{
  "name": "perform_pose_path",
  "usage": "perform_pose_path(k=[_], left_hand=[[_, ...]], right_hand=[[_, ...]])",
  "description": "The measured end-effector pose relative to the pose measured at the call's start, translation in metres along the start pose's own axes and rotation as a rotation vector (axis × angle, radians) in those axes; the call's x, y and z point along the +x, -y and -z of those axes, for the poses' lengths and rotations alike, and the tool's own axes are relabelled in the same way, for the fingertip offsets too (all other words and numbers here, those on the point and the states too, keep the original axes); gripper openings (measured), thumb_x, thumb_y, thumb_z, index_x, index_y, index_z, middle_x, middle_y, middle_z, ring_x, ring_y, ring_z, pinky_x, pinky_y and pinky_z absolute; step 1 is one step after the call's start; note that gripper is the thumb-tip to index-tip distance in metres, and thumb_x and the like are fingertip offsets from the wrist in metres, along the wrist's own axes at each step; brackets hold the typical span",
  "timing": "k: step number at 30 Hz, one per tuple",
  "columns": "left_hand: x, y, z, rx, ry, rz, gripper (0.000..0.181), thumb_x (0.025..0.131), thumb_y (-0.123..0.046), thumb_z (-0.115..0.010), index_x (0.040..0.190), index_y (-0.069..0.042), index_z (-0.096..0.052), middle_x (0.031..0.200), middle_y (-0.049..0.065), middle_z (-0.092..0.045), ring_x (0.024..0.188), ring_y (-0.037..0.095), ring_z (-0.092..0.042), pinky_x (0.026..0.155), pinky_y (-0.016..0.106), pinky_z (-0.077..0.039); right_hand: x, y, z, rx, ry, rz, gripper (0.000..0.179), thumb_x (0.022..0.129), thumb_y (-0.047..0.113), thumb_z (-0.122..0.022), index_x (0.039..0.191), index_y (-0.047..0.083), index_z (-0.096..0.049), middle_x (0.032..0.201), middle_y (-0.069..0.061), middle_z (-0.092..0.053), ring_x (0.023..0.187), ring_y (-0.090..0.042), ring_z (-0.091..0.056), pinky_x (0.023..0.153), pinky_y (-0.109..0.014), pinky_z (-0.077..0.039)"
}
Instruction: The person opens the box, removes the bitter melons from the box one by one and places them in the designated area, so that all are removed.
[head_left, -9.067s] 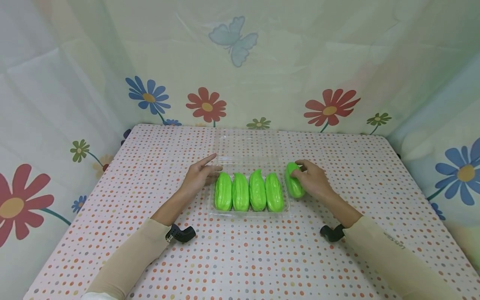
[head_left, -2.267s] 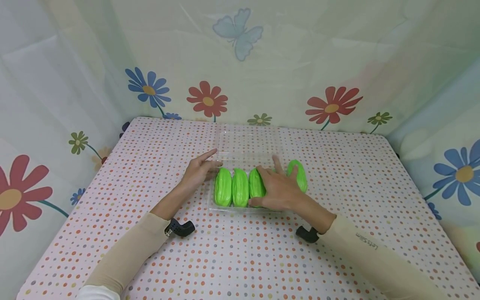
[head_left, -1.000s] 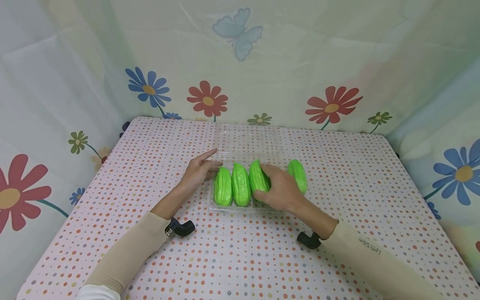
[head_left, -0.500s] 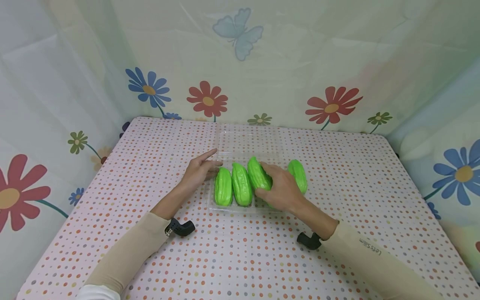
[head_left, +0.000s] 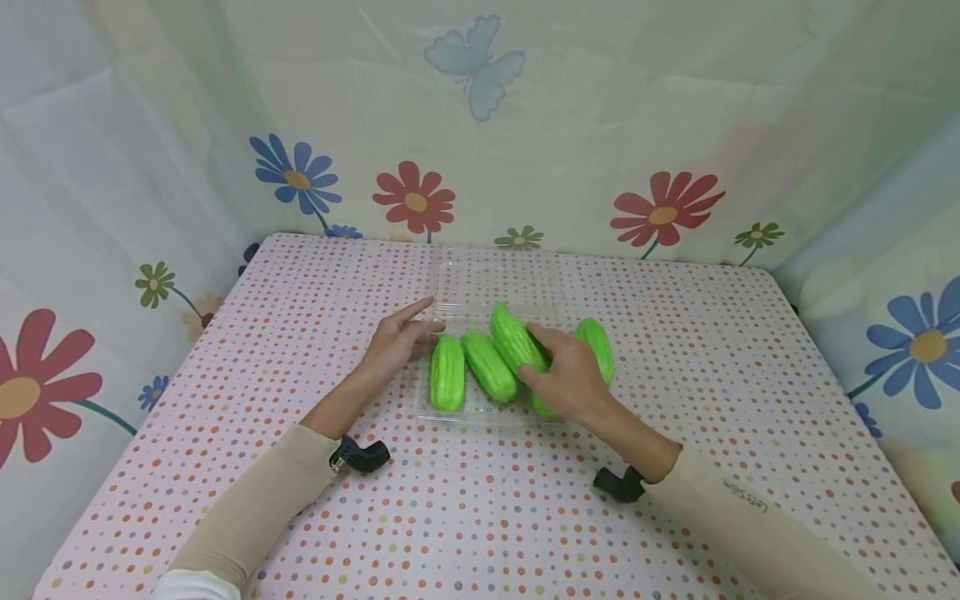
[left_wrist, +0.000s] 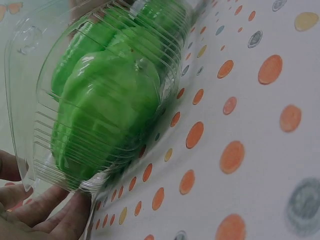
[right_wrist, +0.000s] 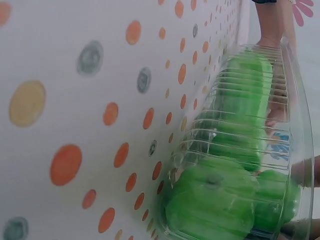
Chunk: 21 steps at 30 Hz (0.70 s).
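Observation:
In the head view, my right hand (head_left: 570,375) grips a bright green bitter melon (head_left: 516,337) between thumb and fingers. It slants with its top end to the left. Beneath that hand another melon (head_left: 542,406) is mostly hidden. To the left, a slanted melon (head_left: 490,367) and an upright-lying melon (head_left: 447,375) sit in a clear plastic container (head_left: 480,417). My left hand (head_left: 393,343) is at the container's left side, index finger extended. In the left wrist view, the left fingers (left_wrist: 55,212) touch the container's ribbed wall. The right wrist view shows melons (right_wrist: 210,200) through the plastic.
The container's transparent lid (head_left: 498,283) lies open behind it. Another bitter melon (head_left: 596,350) rests on the dotted tablecloth (head_left: 495,517) just right of the container. A floral curtain (head_left: 570,125) stands along the table's back edge.
After leaving one melon on the right, my right hand has reached into the container and gripped another, raising and tilting it up-left. The melon beside it has also slanted. My left hand stays put.

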<state>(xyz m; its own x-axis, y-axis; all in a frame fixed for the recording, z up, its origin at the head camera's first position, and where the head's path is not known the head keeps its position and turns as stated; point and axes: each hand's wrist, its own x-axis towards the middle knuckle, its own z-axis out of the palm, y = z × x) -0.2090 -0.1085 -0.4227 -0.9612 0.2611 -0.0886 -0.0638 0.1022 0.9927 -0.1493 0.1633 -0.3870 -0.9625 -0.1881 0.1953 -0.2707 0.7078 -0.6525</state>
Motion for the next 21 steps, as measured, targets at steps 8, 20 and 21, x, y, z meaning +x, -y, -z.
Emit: perform_pose_path(k=[8,20,21], left_hand=[[0.002,0.002,0.001,-0.003,0.002,-0.003,0.053,0.108,-0.023,-0.048,0.159,-0.019,-0.036,0.139,0.019,-0.062,0.121,0.03,-0.065,0.104,0.043,-0.052],[0.002,0.003,0.0,0.006,-0.008,-0.018,0.052,0.108,-0.019,-0.047,0.159,-0.017,-0.037,0.137,0.019,-0.063,0.119,0.029,-0.066,0.101,0.04,-0.054],[0.002,0.003,0.001,0.005,-0.008,-0.017,0.052,0.108,-0.019,-0.047,0.159,-0.017,-0.037,0.137,0.019,-0.063,0.119,0.029,-0.066,0.101,0.041,-0.054]], right_hand=[[-0.003,0.001,0.005,0.093,-0.012,-0.06,0.067,0.085,0.01,-0.07,0.146,-0.006,-0.049,0.136,-0.024,-0.061,0.116,-0.034,-0.064,0.093,-0.047,-0.058],[-0.006,-0.003,0.014,0.18,-0.04,-0.094,0.063,0.091,0.011,-0.068,0.148,-0.004,-0.047,0.132,-0.023,-0.062,0.114,-0.034,-0.066,0.084,-0.039,-0.061],[-0.006,-0.003,0.015,0.191,-0.044,-0.101,0.063,0.091,0.011,-0.068,0.148,-0.004,-0.046,0.133,-0.023,-0.062,0.115,-0.034,-0.066,0.085,-0.039,-0.061]])
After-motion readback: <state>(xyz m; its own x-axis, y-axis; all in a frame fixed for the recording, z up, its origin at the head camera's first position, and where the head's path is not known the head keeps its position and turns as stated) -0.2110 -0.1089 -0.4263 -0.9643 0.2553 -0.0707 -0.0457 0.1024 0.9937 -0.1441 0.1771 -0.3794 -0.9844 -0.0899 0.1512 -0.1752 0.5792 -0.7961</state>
